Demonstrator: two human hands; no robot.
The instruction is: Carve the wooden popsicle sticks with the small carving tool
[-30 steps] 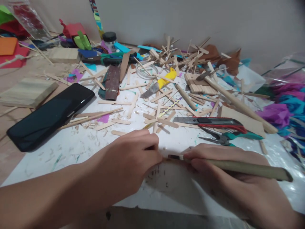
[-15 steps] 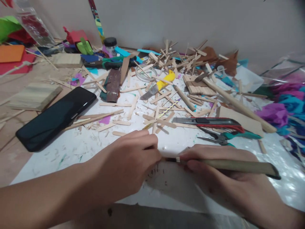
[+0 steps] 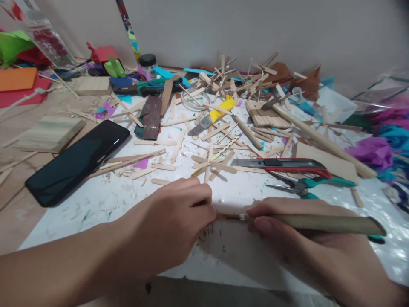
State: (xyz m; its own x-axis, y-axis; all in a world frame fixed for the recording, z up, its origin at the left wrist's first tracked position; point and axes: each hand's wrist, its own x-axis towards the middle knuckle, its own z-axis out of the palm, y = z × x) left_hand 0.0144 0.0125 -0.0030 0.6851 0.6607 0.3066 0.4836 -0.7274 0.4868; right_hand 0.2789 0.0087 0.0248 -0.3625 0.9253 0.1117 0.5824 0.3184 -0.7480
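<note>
My left hand (image 3: 174,215) is closed in a pinch above the white sheet (image 3: 204,270); what its fingers hold, if anything, is hidden from this side. In my right hand (image 3: 306,243) lies a slim tool with an olive-green handle (image 3: 332,222), gripped between thumb and fingers. A thin brown length with a pale band bridges the gap between the two hands, and its left end disappears at my left fingertips. Just beyond the hands are crossed craft sticks (image 3: 214,164), a red-and-black box cutter (image 3: 279,163) and teal-handled pliers (image 3: 303,185).
A black phone (image 3: 78,162) lies at left, beside wooden blocks (image 3: 53,133). Behind are a yellow utility knife (image 3: 220,110), a long-handled wooden tool (image 3: 322,138) and a heap of sticks (image 3: 230,81) near the wall. Crumpled coloured paper (image 3: 370,151) sits at right.
My right hand has shifted slightly right with the olive-handled tool, so a little more of the thin length shows between my hands. My left hand has barely moved.
</note>
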